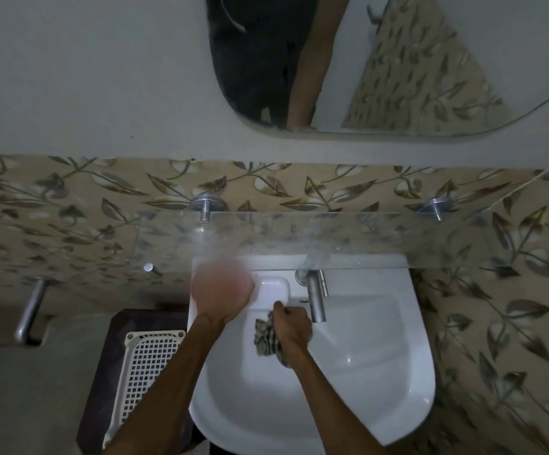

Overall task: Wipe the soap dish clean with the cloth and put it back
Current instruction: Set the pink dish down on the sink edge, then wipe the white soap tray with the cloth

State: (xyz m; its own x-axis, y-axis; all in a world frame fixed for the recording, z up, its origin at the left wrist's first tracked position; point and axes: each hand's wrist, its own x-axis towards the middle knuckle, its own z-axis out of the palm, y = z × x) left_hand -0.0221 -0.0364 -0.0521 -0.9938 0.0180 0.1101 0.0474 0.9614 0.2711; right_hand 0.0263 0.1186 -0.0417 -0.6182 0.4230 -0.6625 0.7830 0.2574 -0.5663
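Over a white sink (381,372), the left hand (222,298) holds a blurred pink soap dish (215,274) clear while the right hand (291,325) grips a bunched cloth (266,339), ready for wiping.

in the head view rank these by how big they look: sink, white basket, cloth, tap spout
1. sink, by far the largest
2. white basket, though partly hidden by the left arm
3. and 4. cloth and tap spout look about alike; the cloth is bunched in the right hand, so no firm ranking.
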